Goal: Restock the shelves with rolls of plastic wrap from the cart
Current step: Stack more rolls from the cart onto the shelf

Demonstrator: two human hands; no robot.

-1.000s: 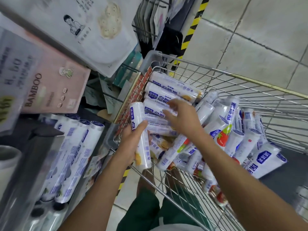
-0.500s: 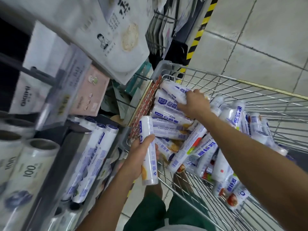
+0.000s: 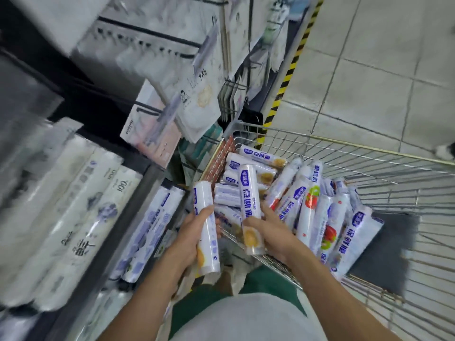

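Left hand (image 3: pixel 190 238): fingers wrapped mid-length round one white, blue-printed, film-sleeved roll of plastic wrap (image 3: pixel 202 195), upright. Right hand (image 3: pixel 272 233): grips a second matching roll (image 3: pixel 248 190) near its lower end, above the wire cart (image 3: pixel 344 143). Likely light, rigid-cored, slick sleeve; take mid-barrel. Further rolls (image 3: pixel 312 210) heaped in cart; shelf slot of like rolls (image 3: pixel 150 227) just left.

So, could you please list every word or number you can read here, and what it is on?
"100": large white roll on the left shelf.
"点断": white blue-labelled roll in the right hand.
"保鲜膜": rightmost white roll in the heap.
Plain white roll in the left hand, hanging white packs: too blurred to read.
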